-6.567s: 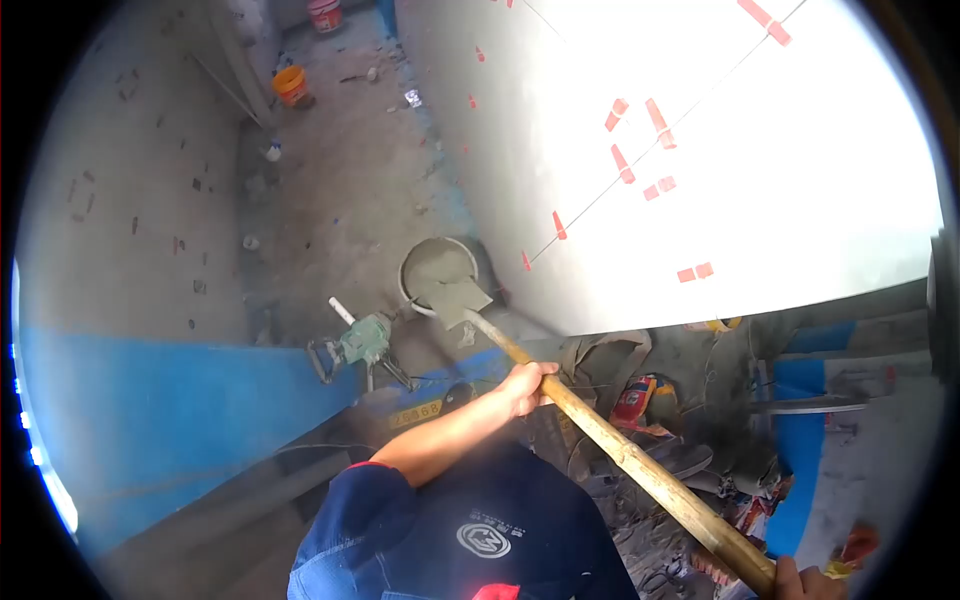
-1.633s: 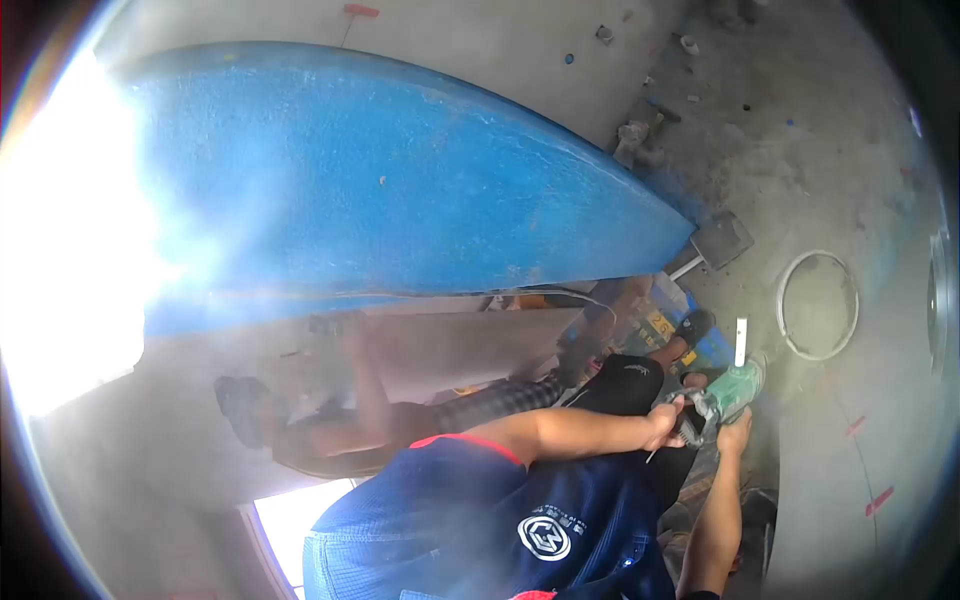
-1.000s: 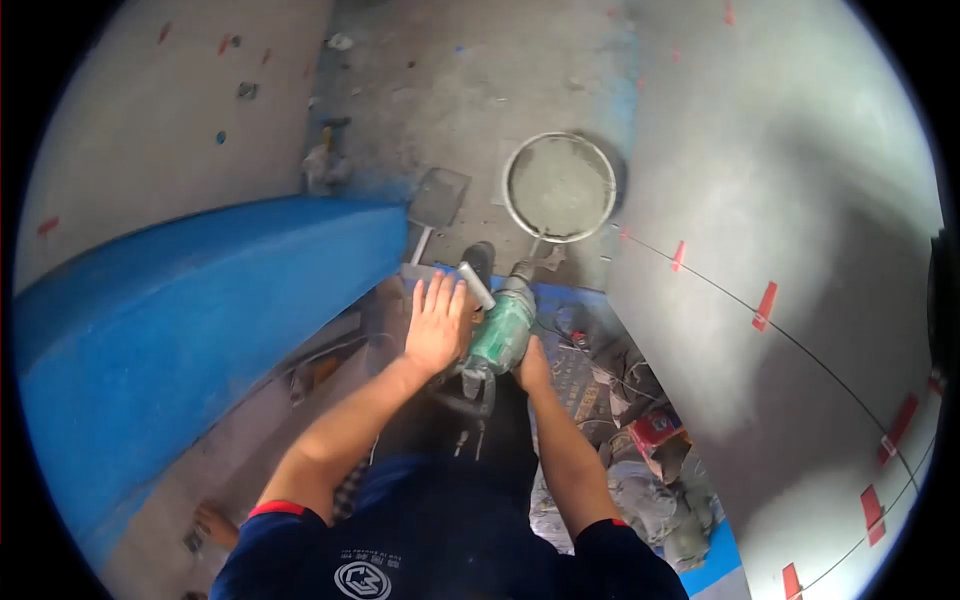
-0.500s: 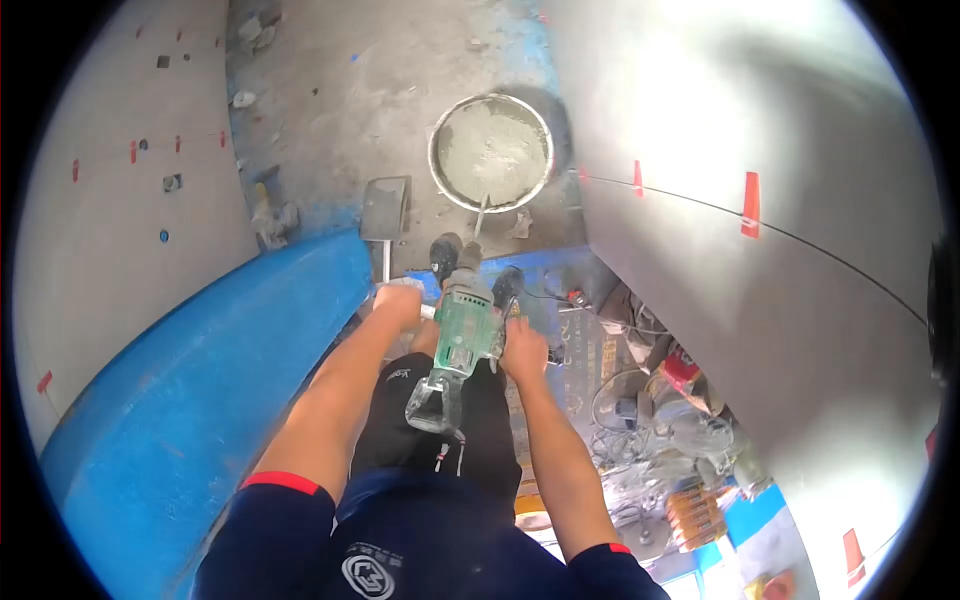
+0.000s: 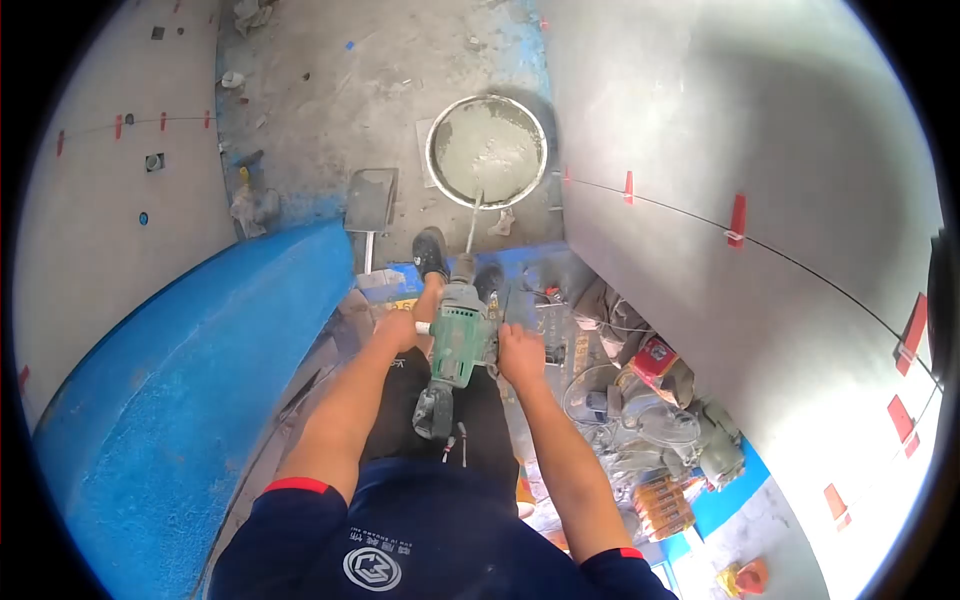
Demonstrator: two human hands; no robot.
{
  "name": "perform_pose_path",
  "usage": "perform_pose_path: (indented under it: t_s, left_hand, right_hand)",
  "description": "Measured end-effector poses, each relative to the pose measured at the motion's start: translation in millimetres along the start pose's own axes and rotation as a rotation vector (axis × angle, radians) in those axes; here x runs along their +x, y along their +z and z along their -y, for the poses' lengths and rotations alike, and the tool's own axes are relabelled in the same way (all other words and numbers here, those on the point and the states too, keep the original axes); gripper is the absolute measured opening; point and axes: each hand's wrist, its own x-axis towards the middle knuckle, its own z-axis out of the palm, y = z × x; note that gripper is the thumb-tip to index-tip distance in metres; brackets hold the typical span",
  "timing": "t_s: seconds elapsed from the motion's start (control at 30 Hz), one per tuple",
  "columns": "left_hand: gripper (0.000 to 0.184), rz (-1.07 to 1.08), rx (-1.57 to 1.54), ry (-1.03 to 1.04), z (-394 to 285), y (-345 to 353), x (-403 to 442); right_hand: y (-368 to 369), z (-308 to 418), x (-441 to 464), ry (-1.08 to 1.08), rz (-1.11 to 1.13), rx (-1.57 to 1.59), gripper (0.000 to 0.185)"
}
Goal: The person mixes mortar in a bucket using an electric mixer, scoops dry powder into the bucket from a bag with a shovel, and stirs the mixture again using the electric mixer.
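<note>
A green hand-held power mixer (image 5: 459,345) is in front of my body, its dusty rear handle towards my waist. My left hand (image 5: 397,330) is wrapped round its white side grip. On the opposite side my right hand (image 5: 522,353) is closed round the other side handle, which is mostly hidden. The mixer's thin shaft (image 5: 472,226) points away from me and runs over the near rim of a round bucket (image 5: 431,160). Its lower end is out of sight in the grey wet mortar (image 5: 488,145).
A flat grey trowel-like board with a pale handle (image 5: 371,200) lies left of the bucket. A blue sheet-covered surface (image 5: 200,400) runs along the left. Cables, bags and bottles (image 5: 663,507) clutter the right. Red clips (image 5: 737,220) line the right wall.
The mixer and both hands are slightly nearer my body, and more of the shaft shows. My left foot has shifted a little left, and the view has moved slightly.
</note>
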Motion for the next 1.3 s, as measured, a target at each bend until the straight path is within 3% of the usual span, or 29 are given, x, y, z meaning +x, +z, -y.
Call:
perform_pose_path:
  t_s: [0.07,0.13,0.33,0.37,0.43,0.73,0.8,1.0,1.1,1.3]
  left_hand:
    - [0.034,0.023,0.045,0.069,-2.2,-5.0,-11.9]
    - [0.036,0.029,-0.026,0.004,-5.6,-9.9,-24.2]
    - [0.032,-0.11,-0.208,0.079,-5.3,12.0,-20.0]
    - [0.035,-0.112,-0.314,0.086,-10.9,5.1,-29.0]
    - [0.058,-0.115,-0.525,0.103,-22.7,-10.1,-47.9]
    - [0.053,-0.203,-0.762,0.136,-34.5,-8.3,-58.0]
    - [0.053,-0.217,-0.768,0.137,-35.4,-5.0,-62.2]
    - [0.05,-0.263,-0.799,0.13,-46.4,6.8,-71.9]
    - [0.049,-0.285,-0.819,0.119,-52.3,12.2,-75.1]
    - [0.048,-0.308,-0.856,0.112,-56.7,26.5,-74.5]
  right_hand:
    - [-4.7,6.0,2.5,-0.019,0.032,-0.039,0.009]
    - [-11.8,10.1,4.2,-0.016,0.055,-0.061,0.01]
    - [-25.4,13.8,7.1,-0.059,0.101,-0.132,0.011]
    - [-34.4,15.6,9.8,-0.044,0.171,-0.146,0.011]
    - [-39.5,12.8,14.8,-0.07,0.215,-0.186,0.015]
    - [-72.0,13.8,25.2,-0.157,0.194,-0.226,0.02]
    - [-80.3,19.8,23.7,-0.154,0.151,-0.261,0.011]
    - [-106.8,30.2,32.5,-0.165,0.221,-0.317,0.018]
    - [-113.4,34.1,36.1,-0.187,0.383,-0.415,0.024]
    - [-112.0,30.9,33.3,-0.209,0.401,-0.433,0.023]
